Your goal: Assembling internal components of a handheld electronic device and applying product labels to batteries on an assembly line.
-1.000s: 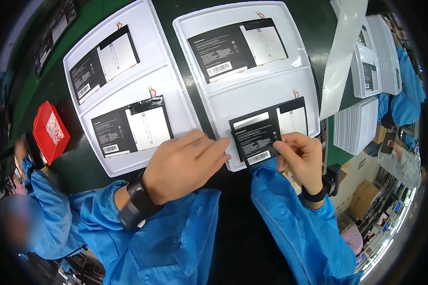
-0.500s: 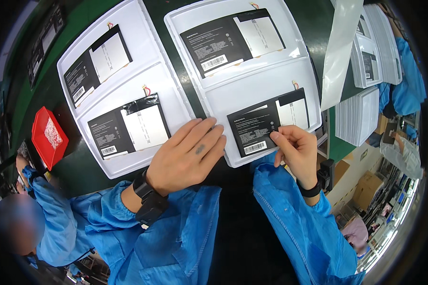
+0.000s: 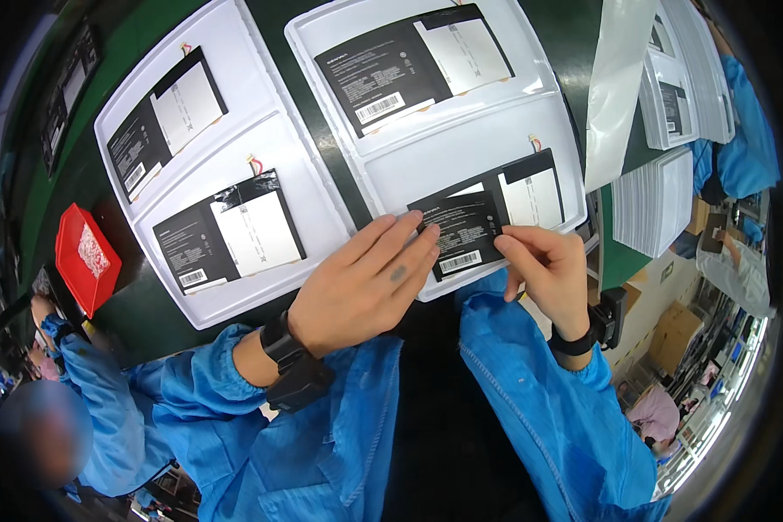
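Black label (image 3: pixel 463 233), a printed sheet, lies over the left part of a battery pack (image 3: pixel 531 198) in the near compartment of the right tray (image 3: pixel 400 174). It sits slightly askew: a pale wedge of the pack shows past its far edge. The person's right hand (image 3: pixel 546 271) has thumb and forefinger pinched at the label's right edge. The left hand (image 3: pixel 365 280) reaches in from the left, its fingers stretched out and close together, tips at the label's left edge; I cannot tell whether they grip it or only rest there.

The likeliest trouble is misalignment: if one hand pulls or presses before the other, the label could turn and leave that pale wedge uneven. Should its underside be sticky, which cannot be seen, a lopsided press might trap a crease or bubble, and lifting it again might bend a corner. The left fingers also cover that edge, so a mismatch there could go unnoticed.

The pack might slide too, since no hand visibly steadies its bare right part. A slip toward the far side could push the thin coloured wires (image 3: pixel 535 142) against the tray's divider and strain them. Leaning hard on the tray's near rim could tilt or shift it on the green table (image 3: pixel 324 130).
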